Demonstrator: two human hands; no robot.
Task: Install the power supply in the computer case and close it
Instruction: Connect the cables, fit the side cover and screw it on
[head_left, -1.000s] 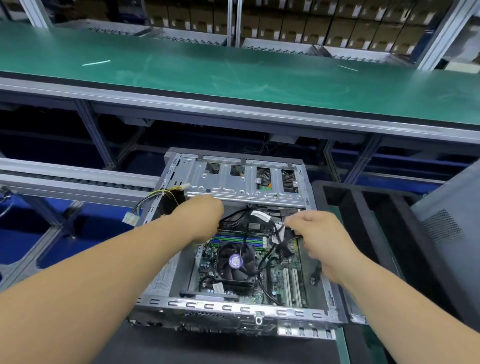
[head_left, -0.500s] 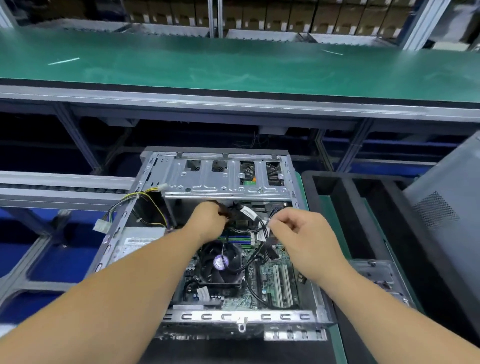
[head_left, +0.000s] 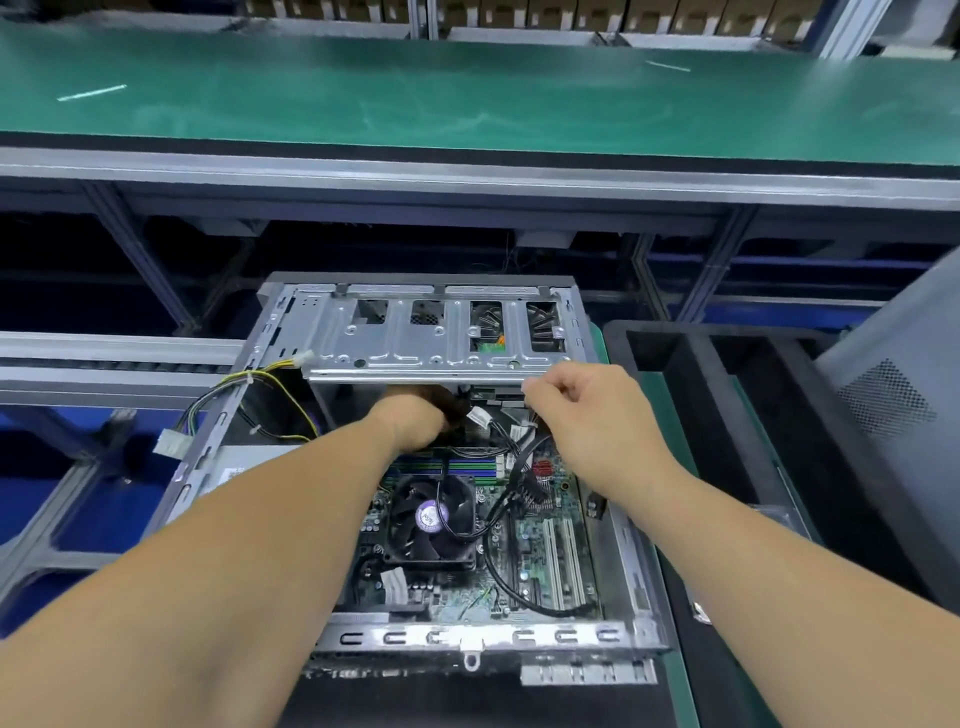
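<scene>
- My left hand (head_left: 415, 421) has gone deeper under the drive cage (head_left: 436, 332) than half a second ago; its fingers are now hidden in the shadow beneath the cage edge, so I cannot tell how far they are curled or whether they grip anything.
- My right hand (head_left: 587, 415) has lifted from the cable bundle up toward the cage's near edge; fingers curled closed, thumb against forefinger in a pinch; it looks to be on one of the black leads (head_left: 519, 457), though the contact point is hidden by my knuckles; judged, not confirmed.
- The computer case (head_left: 467, 636) lies open on its side in front of me, motherboard facing up; CPU fan (head_left: 431, 517) in the middle, clear of both hands.
- Power supply (head_left: 249, 457): grey box with a label, seated in the left corner of the case beside my left forearm; its yellow and black harness (head_left: 260, 384) loops up over the left wall, and one white connector (head_left: 174, 444) hangs outside the case.
- Meaning for the task: the unit appears to be in its bay; the step in hand is routing and plugging leads below the cage; the loose harness outside the wall must come in first.
- Side panel (head_left: 893, 415): the grey perforated sheet at far right, I take it; well apart from the case; closing not yet begun.
</scene>
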